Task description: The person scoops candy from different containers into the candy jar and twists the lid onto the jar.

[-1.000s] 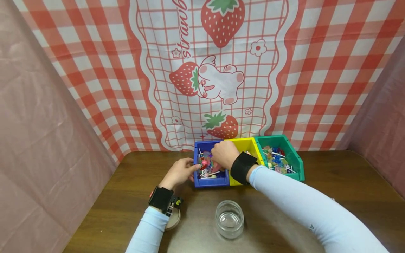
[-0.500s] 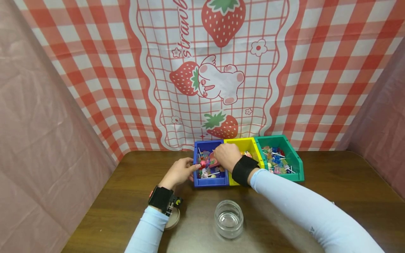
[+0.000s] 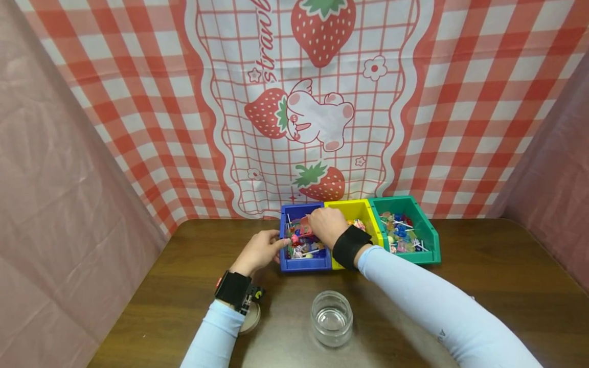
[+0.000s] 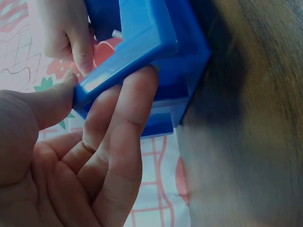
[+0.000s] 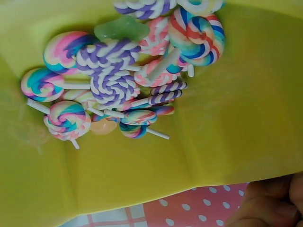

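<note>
The right hand [image 3: 325, 225] has been drawn back a little inside the blue bin [image 3: 304, 263], a pink piece now pinched in its curled fingers. At left, the left hand [image 3: 258, 251] is held on the bin's corner, thumb and fingers [image 4: 124, 124] clasping the rim. The candy [image 3: 300, 244] in it is small, light and stiff; sticks offer the best hold. Swirled lollipops [image 5: 110, 75] are seen in the yellow bin [image 5: 246, 104].
</note>
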{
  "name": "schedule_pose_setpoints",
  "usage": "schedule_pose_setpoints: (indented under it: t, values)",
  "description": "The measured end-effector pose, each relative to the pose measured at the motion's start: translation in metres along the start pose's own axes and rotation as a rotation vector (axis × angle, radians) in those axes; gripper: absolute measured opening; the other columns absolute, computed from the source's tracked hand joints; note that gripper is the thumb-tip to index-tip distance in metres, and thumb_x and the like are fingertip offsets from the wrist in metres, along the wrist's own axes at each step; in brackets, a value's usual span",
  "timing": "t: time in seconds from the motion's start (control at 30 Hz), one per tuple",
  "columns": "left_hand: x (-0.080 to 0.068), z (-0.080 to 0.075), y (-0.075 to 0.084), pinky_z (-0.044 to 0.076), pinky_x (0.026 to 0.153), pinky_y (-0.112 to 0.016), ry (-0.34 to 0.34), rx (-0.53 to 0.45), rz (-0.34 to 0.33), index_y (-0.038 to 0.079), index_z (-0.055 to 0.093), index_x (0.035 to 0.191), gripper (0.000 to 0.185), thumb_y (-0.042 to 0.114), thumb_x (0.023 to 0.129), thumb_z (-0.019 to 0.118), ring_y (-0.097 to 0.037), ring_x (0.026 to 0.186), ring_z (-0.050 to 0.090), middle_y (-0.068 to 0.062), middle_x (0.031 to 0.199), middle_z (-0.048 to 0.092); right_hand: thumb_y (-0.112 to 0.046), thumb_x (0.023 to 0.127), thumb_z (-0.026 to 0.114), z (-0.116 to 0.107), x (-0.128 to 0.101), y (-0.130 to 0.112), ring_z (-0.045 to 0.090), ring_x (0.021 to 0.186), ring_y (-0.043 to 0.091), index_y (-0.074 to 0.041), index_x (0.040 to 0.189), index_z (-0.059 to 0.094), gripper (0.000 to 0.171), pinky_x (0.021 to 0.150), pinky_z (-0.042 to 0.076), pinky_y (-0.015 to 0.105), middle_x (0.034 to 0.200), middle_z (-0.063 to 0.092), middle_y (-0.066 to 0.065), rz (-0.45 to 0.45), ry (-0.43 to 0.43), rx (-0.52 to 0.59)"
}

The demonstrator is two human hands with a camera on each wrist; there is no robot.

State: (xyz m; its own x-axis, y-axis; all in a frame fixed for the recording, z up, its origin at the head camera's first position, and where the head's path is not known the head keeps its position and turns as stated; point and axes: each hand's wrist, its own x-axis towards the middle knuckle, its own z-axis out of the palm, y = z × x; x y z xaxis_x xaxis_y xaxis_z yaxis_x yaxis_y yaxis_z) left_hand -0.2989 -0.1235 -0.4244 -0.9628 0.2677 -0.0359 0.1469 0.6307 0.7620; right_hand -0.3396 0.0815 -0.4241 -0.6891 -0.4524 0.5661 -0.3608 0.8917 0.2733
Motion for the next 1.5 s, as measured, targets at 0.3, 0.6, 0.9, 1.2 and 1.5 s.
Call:
schedule_pose_setpoints:
  t: [0.3,0.6,0.9,1.2,1.5]
  values:
    - [-0.0002,-0.0028,0.0023,0.053,0.063,-0.033,0.013,-0.004,-0.001,-0.005,0.057,0.134,0.047,0.028,0.101,0.062,-0.029,0.064,0.070,-0.004,0.070,0.066,-0.022,0.099,0.064,0.0000,0.0044,0.0007,0.059,0.048,0.023,-0.007,0.057,0.055,0.046,0.044,0.052,0.039,0.055,0.051,0.003,0.034,-0.026,0.057]
    - [-0.0007,0.0003,-0.0004,0.053,0.062,-0.032,0.013,0.005,-0.010,-0.006,0.055,0.135,0.051,0.031,0.101,0.061,-0.026,0.063,0.070,-0.004,0.073,0.067,-0.018,0.097,0.066,0.0022,0.0021,0.0031,0.056,0.046,0.022,-0.008,0.059,0.056,0.041,0.042,0.050,0.041,0.053,0.050,0.003,-0.069,0.055,0.064]
    - [-0.0011,0.0007,0.0011,0.053,0.064,-0.032,0.003,0.014,-0.016,-0.007,0.053,0.136,0.053,0.031,0.100,0.063,-0.026,0.064,0.070,-0.004,0.074,0.067,-0.019,0.100,0.063,0.0027,0.0014,0.0049,0.057,0.047,0.026,-0.004,0.067,0.062,0.036,0.044,0.051,0.042,0.054,0.052,0.005,-0.034,-0.028,0.105]
    - [0.0007,0.0014,0.0007,0.053,0.062,-0.034,0.004,-0.008,-0.010,-0.006,0.054,0.135,0.050,0.029,0.100,0.062,-0.026,0.063,0.070,-0.005,0.076,0.068,-0.023,0.105,0.055,-0.0004,0.0078,0.0084,0.059,0.053,0.025,-0.005,0.073,0.066,0.037,0.051,0.053,0.041,0.060,0.057,0.005,-0.045,-0.199,0.144]
    - [-0.0013,0.0009,0.0017,0.052,0.063,-0.032,-0.005,-0.007,-0.014,-0.007,0.053,0.136,0.052,0.030,0.101,0.061,-0.025,0.062,0.070,-0.004,0.075,0.068,-0.029,0.100,0.062,0.0050,0.0022,0.0076,0.053,0.046,0.023,-0.008,0.063,0.058,0.042,0.045,0.050,0.040,0.054,0.052,0.003,-0.027,-0.071,0.158]
